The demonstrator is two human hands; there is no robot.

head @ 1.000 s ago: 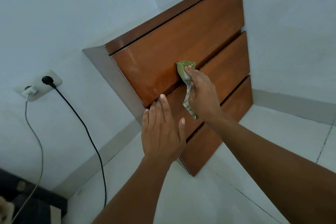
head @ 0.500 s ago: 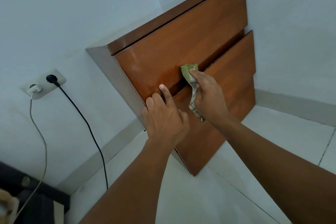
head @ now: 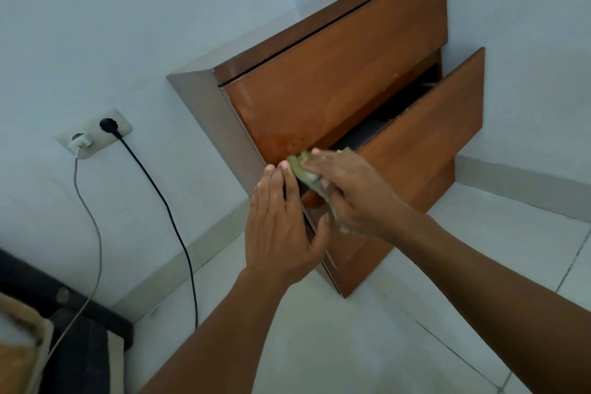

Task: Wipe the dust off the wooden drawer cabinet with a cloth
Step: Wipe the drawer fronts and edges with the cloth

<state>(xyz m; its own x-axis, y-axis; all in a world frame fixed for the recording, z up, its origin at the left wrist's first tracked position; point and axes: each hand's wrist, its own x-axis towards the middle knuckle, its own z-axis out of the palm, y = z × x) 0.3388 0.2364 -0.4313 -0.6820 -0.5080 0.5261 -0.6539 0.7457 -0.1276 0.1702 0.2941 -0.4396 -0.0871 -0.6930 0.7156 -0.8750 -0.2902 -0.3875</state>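
The left hand [head: 281,227] is lying with straight fingers against the left end of the middle drawer [head: 425,137], which is standing pulled out. At its one o'clock, the right hand [head: 358,195] is pinching the green cloth [head: 301,168] against the lower left corner of the wooden drawer cabinet's [head: 335,73] top front. A wall socket [head: 95,132] is sitting at nine o'clock.

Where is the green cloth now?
Head view, centre: green cloth under the right hand, beside the left hand, at the left end of the open wooden drawer.
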